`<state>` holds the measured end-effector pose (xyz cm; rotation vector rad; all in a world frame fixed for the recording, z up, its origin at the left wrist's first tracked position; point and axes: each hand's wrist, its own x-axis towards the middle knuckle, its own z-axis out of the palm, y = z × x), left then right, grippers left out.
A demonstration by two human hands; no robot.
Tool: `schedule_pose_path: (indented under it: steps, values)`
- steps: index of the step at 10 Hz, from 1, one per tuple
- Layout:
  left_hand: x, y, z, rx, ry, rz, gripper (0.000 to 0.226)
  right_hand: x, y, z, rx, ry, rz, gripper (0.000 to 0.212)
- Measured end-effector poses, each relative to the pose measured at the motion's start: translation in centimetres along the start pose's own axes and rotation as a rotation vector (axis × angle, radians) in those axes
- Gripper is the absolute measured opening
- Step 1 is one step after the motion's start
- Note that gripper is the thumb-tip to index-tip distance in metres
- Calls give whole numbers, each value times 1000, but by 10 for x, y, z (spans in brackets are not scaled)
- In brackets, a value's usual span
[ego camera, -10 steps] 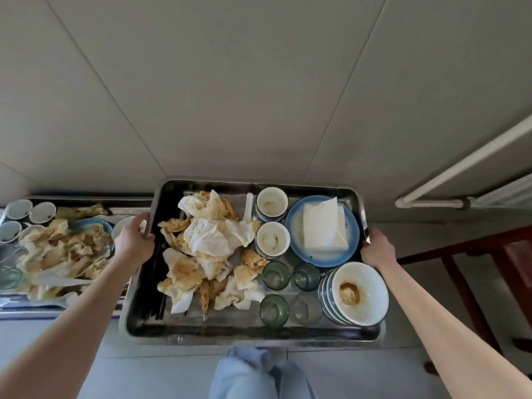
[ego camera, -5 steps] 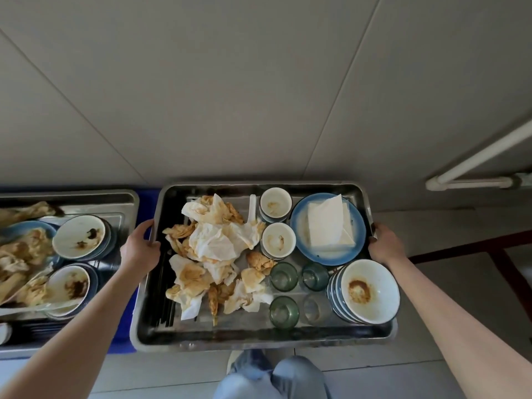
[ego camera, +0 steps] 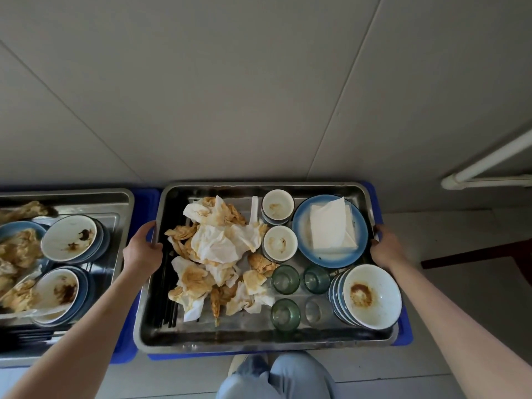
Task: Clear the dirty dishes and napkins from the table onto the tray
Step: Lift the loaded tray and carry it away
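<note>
My left hand and right hand grip the short ends of the loaded rectangular steel tray — long axis crosswise between them — directly over the blue plastic crate.

We face a pale panelled wall, a white pipe at right, grey tiled floor below.

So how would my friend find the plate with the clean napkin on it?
Look in the big metal tray held by both hands. In its far right corner lies a blue plate, beside two small white cups. It alone carries a clean, folded white napkin.
</note>
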<state>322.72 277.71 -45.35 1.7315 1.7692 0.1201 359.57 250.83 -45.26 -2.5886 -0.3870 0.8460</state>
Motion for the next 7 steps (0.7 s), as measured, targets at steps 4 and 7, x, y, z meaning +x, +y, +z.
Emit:
schedule_pose_path:
  steps: [4,7]
  values:
    - [3,-10,9,0,7,6,57,8,5,1,-18,1,3,39]
    - [-9,14,-15,171,-45,49,72,-7,-22,-19,-61,-58,56,62]
